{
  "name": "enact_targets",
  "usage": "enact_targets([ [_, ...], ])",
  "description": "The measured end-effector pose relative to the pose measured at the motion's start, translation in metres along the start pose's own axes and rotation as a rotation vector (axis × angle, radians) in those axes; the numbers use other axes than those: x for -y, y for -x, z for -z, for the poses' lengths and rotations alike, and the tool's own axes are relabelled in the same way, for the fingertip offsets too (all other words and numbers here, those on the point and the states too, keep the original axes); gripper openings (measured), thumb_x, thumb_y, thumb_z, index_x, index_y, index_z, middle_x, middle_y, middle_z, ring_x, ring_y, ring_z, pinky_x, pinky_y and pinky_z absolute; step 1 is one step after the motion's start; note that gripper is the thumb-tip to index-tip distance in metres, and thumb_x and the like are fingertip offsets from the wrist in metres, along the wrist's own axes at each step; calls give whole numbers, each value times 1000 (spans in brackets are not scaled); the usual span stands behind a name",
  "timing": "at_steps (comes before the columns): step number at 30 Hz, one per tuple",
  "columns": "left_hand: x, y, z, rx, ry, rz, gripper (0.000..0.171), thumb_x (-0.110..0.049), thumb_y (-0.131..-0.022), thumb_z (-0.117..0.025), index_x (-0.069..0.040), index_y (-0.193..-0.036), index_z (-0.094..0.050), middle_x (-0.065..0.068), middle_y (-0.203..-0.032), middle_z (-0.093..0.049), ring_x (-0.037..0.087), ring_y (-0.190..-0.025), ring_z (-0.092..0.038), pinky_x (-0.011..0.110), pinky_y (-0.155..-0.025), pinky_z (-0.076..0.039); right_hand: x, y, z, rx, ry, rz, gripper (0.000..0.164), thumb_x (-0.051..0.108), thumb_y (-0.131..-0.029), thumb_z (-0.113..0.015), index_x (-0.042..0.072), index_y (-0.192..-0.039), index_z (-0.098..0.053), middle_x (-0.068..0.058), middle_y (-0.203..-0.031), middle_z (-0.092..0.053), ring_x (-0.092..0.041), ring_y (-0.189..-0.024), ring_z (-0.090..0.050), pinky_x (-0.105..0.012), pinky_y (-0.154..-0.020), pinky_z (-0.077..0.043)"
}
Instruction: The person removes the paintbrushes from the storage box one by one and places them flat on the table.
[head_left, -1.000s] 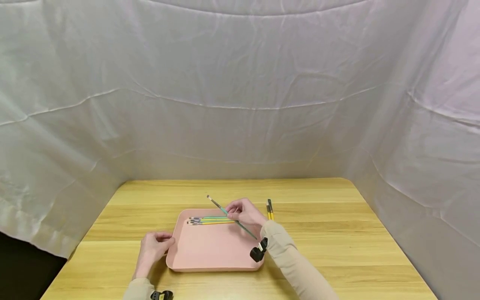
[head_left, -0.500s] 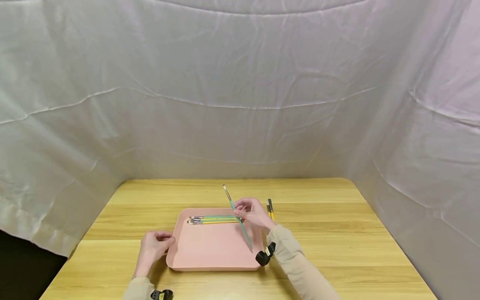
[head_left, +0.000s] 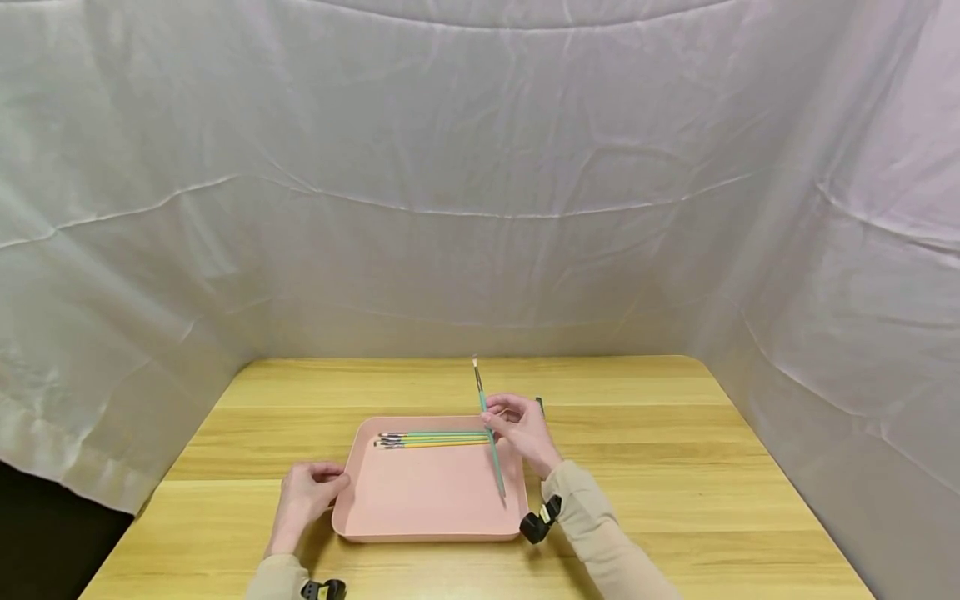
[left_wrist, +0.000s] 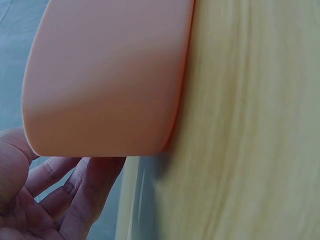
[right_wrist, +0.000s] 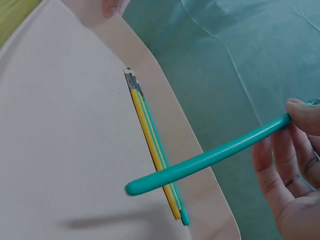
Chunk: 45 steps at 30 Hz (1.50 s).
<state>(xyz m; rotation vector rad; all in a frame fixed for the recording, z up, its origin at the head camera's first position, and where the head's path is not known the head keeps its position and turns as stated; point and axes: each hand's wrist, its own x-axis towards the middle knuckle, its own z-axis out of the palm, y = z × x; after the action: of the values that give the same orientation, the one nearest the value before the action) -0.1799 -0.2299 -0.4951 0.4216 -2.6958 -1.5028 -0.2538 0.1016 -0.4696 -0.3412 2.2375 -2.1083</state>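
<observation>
My right hand point(head_left: 522, 431) pinches a teal-handled paintbrush point(head_left: 495, 462) between thumb and fingers, over the right part of a pink tray point(head_left: 427, 504). Its bristles point up and away, its handle end down towards me. Along the tray's far side lies a row of several paintbrushes point(head_left: 431, 444), yellow and teal, bristles to the left. In the right wrist view the held brush's handle point(right_wrist: 215, 156) crosses over them and casts a shadow on the tray floor. My left hand point(head_left: 303, 498) grips the tray's left rim, with the thumb and fingers also visible at the tray wall point(left_wrist: 105, 100) in the left wrist view.
Just behind my right hand, the dark tip of another brush point(head_left: 540, 405) shows on the table; the rest is hidden. The wooden table point(head_left: 675, 467) reaches out to both sides, with a grey cloth curtain point(head_left: 480, 275) around its back and sides.
My right hand has moved to the right with the teal brush, which has turned from slanting left to nearly upright in the head view. The left hand and tray have stayed put.
</observation>
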Motion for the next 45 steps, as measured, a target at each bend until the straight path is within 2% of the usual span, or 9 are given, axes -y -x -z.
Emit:
enact_targets([
  [7, -1, 0, -1, -3, -8, -1, 27, -7, -82, -71, 10, -102, -73, 13, -84, -76, 8, -67, -66, 20, -61, -58, 0, 6, 7, -117, -54, 48, 29, 1, -88, -73, -12, -113, -66, 2, -83, -67, -8, -65, -63, -21, -59, -57],
  [11, -1, 1, -2, -10, -21, -14, 25, -7, -81, -72, 9, -101, -74, 13, -83, -76, 7, -66, -65, 19, -60, -57, -3, 11, 13, -228, -50, 57, 30, 1, -86, -75, -11, -112, -68, 4, -83, -69, -4, -61, -61, -20, -57, -56],
  [16, -2, 3, -4, -2, 2, -16, 26, -6, -81, -71, 10, -101, -74, 13, -82, -76, 8, -66, -66, 21, -60, -59, -11, 16, 23, -371, -45, 18, 29, 1, -85, -76, -9, -111, -70, -2, -86, -71, -3, -62, -60, -19, -56, -55],
  [19, -2, 3, -5, -1, 24, -14, 27, -5, -80, -70, 12, -101, -73, 14, -82, -76, 9, -66, -67, 23, -61, -61, -15, 19, 30, -415, -58, -5, 30, 1, -85, -76, -9, -112, -70, -1, -84, -70, -3, -62, -60, -19, -56, -55],
  [26, -1, 2, -5, -4, 26, -17, 26, -5, -81, -70, 11, -101, -73, 14, -82, -76, 9, -67, -67, 27, -63, -63, -27, 22, 47, -449, -129, -1, 34, -3, -85, -74, -16, -115, -65, 11, -76, -69, -3, -61, -61, -17, -53, -53],
  [31, 0, 1, -4, -6, 22, -13, 26, -5, -80, -71, 11, -101, -74, 13, -81, -75, 9, -67, -67, 27, -63, -63, -36, 25, 58, -485, -95, -17, 34, -3, -85, -74, -16, -115, -65, 10, -77, -70, -3, -62, -61, -16, -53, -53],
  [37, 1, 2, -4, -11, 15, -20, 26, -5, -80, -70, 11, -101, -74, 13, -82, -75, 8, -67, -66, 23, -61, -61, -50, 26, 66, -510, -46, -103, 32, 0, -85, -75, -11, -115, -68, 10, -78, -68, -2, -68, -60, -15, -60, -54],
  [42, 1, 1, -3, -9, 18, -21, 26, -5, -80, -70, 11, -101, -73, 13, -82, -75, 9, -67, -66, 23, -61, -61, -59, 25, 72, -491, 70, -135, 31, 3, -84, -77, -10, -112, -70, -2, -83, -71, -2, -69, -59, -14, -61, -53],
  [45, 1, 0, -3, -6, 21, -16, 26, -5, -81, -70, 11, -101, -73, 13, -81, -75, 9, -67, -67, 24, -62, -62, -65, 26, 73, -493, 179, -127, 27, 5, -84, -77, -6, -108, -73, -6, -84, -72, -2, -69, -58, -13, -61, -52],
])
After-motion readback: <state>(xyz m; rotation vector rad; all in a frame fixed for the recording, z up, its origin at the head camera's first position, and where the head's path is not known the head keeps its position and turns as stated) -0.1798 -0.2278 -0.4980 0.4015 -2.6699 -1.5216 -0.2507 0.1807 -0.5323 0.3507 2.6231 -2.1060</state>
